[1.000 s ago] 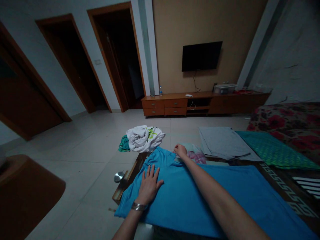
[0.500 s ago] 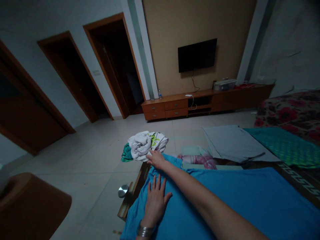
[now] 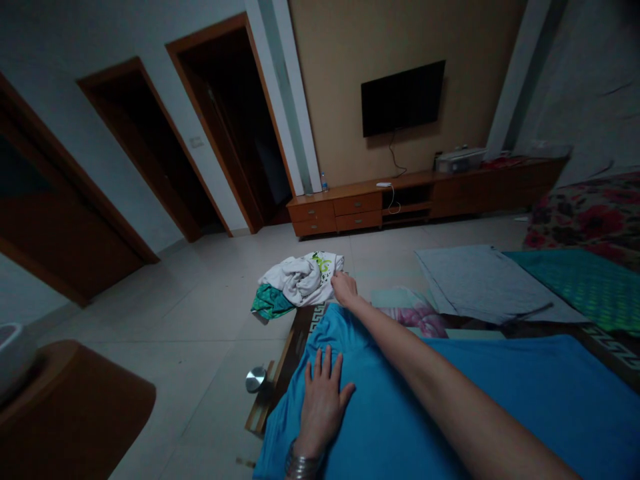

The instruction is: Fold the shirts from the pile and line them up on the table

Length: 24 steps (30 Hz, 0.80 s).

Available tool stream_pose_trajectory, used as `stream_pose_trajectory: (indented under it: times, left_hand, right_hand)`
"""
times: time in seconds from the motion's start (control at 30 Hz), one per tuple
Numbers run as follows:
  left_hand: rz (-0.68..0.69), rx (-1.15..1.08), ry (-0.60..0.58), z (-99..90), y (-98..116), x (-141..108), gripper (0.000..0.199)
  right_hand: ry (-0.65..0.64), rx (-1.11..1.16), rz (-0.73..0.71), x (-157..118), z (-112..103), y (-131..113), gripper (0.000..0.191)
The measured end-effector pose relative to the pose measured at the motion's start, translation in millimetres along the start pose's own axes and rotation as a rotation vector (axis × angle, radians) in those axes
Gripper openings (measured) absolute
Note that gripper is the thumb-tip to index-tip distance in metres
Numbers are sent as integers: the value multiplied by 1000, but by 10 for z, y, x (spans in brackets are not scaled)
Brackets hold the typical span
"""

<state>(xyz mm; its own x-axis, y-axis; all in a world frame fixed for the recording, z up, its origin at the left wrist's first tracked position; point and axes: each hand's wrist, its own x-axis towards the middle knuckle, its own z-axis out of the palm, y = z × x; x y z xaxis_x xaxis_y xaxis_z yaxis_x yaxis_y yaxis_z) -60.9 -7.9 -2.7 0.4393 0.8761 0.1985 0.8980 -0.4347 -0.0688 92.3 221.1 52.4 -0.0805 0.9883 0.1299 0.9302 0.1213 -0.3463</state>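
A blue garment (image 3: 475, 393) lies spread over the low table in front of me. My left hand (image 3: 324, 400), with silver bangles at the wrist, rests flat on it with fingers apart. My right hand (image 3: 344, 288) reaches past the garment's far left end, fingers curled closed. What it grips, if anything, is hidden. Just beyond its knuckles sits a crumpled white shirt (image 3: 300, 280) with green and black print. A green cloth (image 3: 273, 301) pokes out under that shirt.
Right of the blue garment lie a grey folded cloth (image 3: 475, 280) and a green patterned cloth (image 3: 575, 280). A brown stool-like piece (image 3: 100, 393) stands at lower left. Along the far wall runs a wooden TV cabinet (image 3: 360, 207), with a television (image 3: 403, 99) above.
My right hand has moved slightly away from me, and its fingers have gone from spread to curled. My left hand stays flat on the blue garment. The view has shifted a little.
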Motion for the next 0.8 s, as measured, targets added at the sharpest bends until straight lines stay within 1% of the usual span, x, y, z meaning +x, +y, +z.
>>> stream_pose_trajectory:
  times: [0.07,0.17,0.27,0.4,0.5,0.57,0.67,0.73,0.8]
  left_hand:
    - [-3,-10,6,-9,2,-5,59]
    - [-13,-28,14,-28,7,-9,60]
    - [-57,-31,3,-40,19,-9,63]
    - [-129,-4,17,-4,28,-3,66]
    - [-138,21,38,59,19,3,65]
    - [-138,35,50,94,13,7,64]
    - [-147,48,48,112,16,15,63]
    - [-160,53,40,103,25,22,63]
    - [-162,55,42,88,38,29,62]
  right_hand:
    - [-58,21,76,-84,62,12,34]
    - [-125,83,117,-216,201,10,39]
    - [-71,173,140,-264,288,36,31]
    - [40,295,211,-206,303,142,28]
    - [80,382,230,-147,319,194,25]
    - [96,437,233,-100,328,180,24]
    - [99,522,216,-3,278,105,23]
    - [83,584,173,60,183,69,22]
    - [61,642,115,92,53,95,24]
